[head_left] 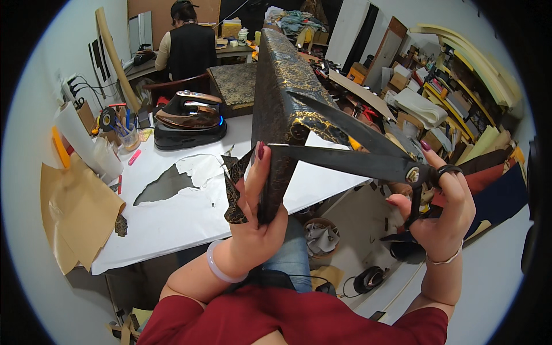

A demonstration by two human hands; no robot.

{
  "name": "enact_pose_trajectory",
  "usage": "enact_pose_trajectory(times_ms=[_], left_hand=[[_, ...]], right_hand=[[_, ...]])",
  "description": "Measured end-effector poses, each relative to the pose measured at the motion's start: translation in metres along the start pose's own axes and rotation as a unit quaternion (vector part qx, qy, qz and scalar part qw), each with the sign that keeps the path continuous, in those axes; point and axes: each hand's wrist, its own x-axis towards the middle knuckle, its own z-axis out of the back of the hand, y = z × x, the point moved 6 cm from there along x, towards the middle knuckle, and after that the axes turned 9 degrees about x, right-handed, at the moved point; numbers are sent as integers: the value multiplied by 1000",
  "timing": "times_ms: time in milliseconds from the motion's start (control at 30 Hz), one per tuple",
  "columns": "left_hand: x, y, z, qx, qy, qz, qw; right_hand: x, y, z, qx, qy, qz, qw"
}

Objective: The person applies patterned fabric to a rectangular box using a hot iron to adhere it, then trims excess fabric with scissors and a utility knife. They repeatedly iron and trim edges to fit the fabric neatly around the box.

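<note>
A left hand clamps a dark, gold-patterned piece over the white table — well apart from it, the right hand grips black scissors, blades spread across the piece's side.

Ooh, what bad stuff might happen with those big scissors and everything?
The open scissors could nip the left hand, because the lower blade ends right by its fingertips. They might scratch the gold-patterned piece, since both blade tips overlap it in this view. The iron may be hot: a blue light glows there.
</note>
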Motion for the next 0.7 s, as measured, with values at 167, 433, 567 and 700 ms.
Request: enact_pose_trajectory(times_ms=[167, 433, 567, 700], left_hand=[[-2, -4, 1, 68, 61, 55, 994], [-3, -3, -1, 43, 49, 4, 998], [-4, -3, -2, 29, 54, 0, 998], [-3, -5, -2, 30, 63, 5, 998]], right_hand=[[10, -1, -3, 25, 3, 3, 1000], [17, -11, 3, 45, 26, -46, 998], [16, -11, 7, 62, 8, -28, 998], [11, -15, 11, 51, 50, -45, 996]])
